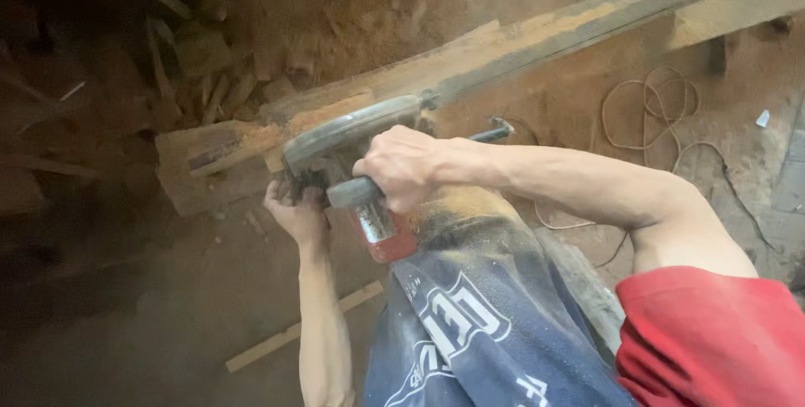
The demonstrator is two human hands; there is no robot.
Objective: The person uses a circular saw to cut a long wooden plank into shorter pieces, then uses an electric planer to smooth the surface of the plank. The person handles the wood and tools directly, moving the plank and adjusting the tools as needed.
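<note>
Gripping from below, the left hand (295,212) curls around the power saw (356,151), whose guard sits on the long wooden beam (503,46). At three o'clock of it, the right hand (401,165) clenches the saw's grey handle (352,193).

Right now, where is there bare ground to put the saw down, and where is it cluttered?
Bare dusty ground lies lower left, between the thin wood strip and the plank end. Upper left is crowded with wood scraps. Right of the right hand, a loose cord loops over the floor under the long beam.
</note>
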